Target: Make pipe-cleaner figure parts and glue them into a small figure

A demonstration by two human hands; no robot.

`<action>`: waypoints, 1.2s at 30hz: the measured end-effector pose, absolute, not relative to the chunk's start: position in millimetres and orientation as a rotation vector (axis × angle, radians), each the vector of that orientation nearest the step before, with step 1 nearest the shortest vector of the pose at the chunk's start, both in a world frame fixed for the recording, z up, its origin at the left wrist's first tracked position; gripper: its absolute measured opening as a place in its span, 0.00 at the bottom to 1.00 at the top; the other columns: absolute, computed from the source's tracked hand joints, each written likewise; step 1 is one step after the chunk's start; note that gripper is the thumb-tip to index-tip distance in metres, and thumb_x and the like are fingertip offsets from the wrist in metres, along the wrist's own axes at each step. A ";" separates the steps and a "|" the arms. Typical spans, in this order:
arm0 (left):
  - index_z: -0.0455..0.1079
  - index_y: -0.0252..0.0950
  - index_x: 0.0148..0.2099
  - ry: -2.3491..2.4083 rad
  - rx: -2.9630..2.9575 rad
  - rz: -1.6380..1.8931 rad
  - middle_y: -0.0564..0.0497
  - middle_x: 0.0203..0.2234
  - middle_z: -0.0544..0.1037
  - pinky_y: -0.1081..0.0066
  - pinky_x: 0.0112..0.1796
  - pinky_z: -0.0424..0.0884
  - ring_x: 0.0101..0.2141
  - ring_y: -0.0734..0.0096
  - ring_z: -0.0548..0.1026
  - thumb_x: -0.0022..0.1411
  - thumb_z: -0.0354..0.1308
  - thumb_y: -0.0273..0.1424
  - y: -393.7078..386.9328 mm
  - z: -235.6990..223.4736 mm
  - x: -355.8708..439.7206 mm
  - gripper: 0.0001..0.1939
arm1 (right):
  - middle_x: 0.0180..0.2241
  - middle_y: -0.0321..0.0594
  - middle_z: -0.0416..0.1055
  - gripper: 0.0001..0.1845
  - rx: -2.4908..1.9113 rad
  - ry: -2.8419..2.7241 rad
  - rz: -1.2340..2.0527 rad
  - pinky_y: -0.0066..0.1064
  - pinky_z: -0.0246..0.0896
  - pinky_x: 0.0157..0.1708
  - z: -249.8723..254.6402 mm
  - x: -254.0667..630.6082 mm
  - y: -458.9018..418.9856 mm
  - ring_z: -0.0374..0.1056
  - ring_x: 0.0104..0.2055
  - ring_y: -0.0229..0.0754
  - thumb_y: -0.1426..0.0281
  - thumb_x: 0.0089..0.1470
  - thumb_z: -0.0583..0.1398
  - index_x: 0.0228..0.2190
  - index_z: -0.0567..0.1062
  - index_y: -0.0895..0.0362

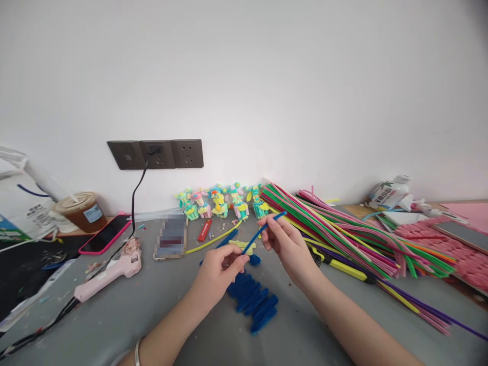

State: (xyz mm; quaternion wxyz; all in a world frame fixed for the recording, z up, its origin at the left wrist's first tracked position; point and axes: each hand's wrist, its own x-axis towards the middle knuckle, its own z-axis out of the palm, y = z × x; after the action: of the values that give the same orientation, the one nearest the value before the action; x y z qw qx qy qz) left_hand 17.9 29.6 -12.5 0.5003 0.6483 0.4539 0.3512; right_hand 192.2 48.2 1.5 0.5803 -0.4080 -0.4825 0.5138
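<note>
A short blue pipe cleaner [254, 238] slants up to the right between my two hands. My left hand [223, 267] pinches its lower end, and my right hand [282, 239] grips it near the upper end, with the tip sticking out past the fingers. Below them on the grey mat lies a row of blue fuzzy pieces [253, 300], bent or folded side by side. Behind my fingers are a small blue coil [254, 260], some straight blue pieces [227, 238] and a pale yellow-green piece [244, 247], all partly hidden.
Several small pastel figures [218, 201] stand along the wall. A large bundle of coloured pipe cleaners [343, 231] lies right, beside a yellow cutter [346, 268]. On the left are a pink glue gun [110, 274] with its cord, a phone [105, 235] and a drink cup [82, 211].
</note>
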 end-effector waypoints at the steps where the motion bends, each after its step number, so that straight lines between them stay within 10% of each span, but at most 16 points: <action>1: 0.71 0.35 0.33 1.090 1.562 0.848 0.53 0.21 0.71 0.75 0.21 0.60 0.19 0.75 0.64 0.61 0.54 0.40 29.4 -12.1 18.2 0.14 | 0.20 0.32 0.62 0.20 -0.949 -1.104 1.198 0.29 0.52 0.22 2.6 192.4 47.8 0.57 0.21 0.35 0.50 0.51 0.61 0.30 0.71 0.55; 9: 0.71 0.35 0.45 1.043 1.396 1.089 0.50 0.27 0.77 0.76 0.23 0.62 0.23 0.75 0.70 0.59 0.58 0.37 31.2 -10.7 18.5 0.14 | 0.18 0.31 0.61 0.19 -0.905 -0.987 1.282 0.28 0.50 0.22 3.6 193.0 48.3 0.55 0.20 0.34 0.51 0.50 0.63 0.29 0.72 0.55; 36: 0.73 0.37 0.32 0.932 1.197 1.487 0.54 0.26 0.71 0.78 0.25 0.62 0.26 0.77 0.67 0.55 0.65 0.33 36.9 -11.4 10.3 0.06 | 0.20 0.31 0.67 0.15 -0.757 -0.903 1.685 0.20 0.60 0.22 0.4 190.7 47.9 0.60 0.19 0.28 0.62 0.45 0.70 0.26 0.75 0.59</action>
State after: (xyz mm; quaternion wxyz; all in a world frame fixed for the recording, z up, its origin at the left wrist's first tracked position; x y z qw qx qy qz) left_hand 10.3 36.9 -11.4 0.4870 0.4923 0.3833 0.6113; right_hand 190.7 47.9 0.4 0.5165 -0.3153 -0.3761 0.7017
